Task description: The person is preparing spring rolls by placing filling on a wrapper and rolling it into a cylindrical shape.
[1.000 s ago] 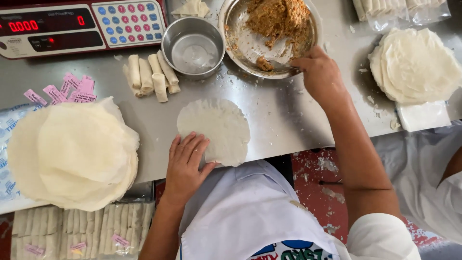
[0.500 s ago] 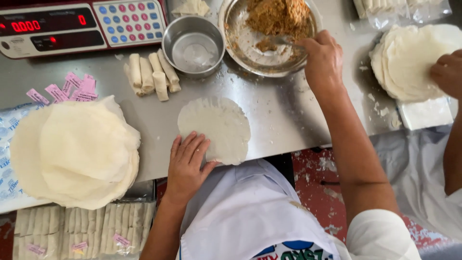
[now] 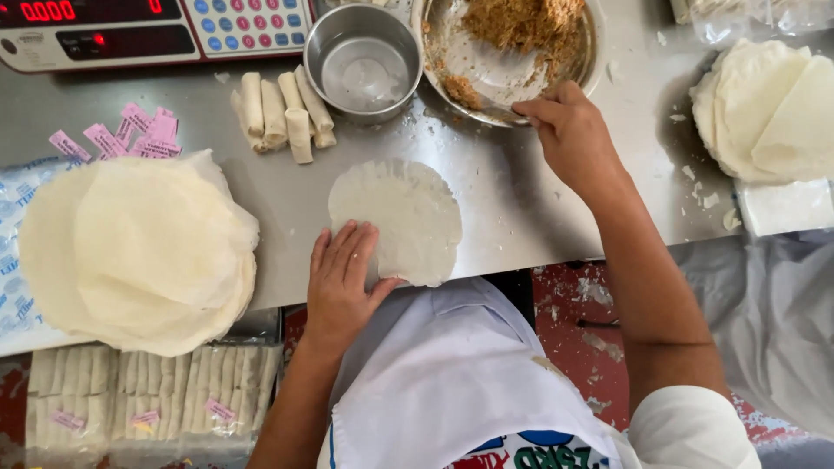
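Steel counter (image 3: 521, 208); left hand (image 3: 340, 282) on wrapper (image 3: 404, 213).

White wrapper (image 3: 401, 217), brown filling (image 3: 521, 22), pink slips (image 3: 130, 135), on a grey steel table (image 3: 539, 200).

Far left: weighing scale's dark rectangular screen with red lit digits (image 3: 61, 10). Below it, small pink paper labels (image 3: 130, 135) scattered on the steel counter. Left edge: clear plastic package with blue print (image 3: 13, 260). Near left: clear bagged white rolls bearing pink labels (image 3: 148, 395).
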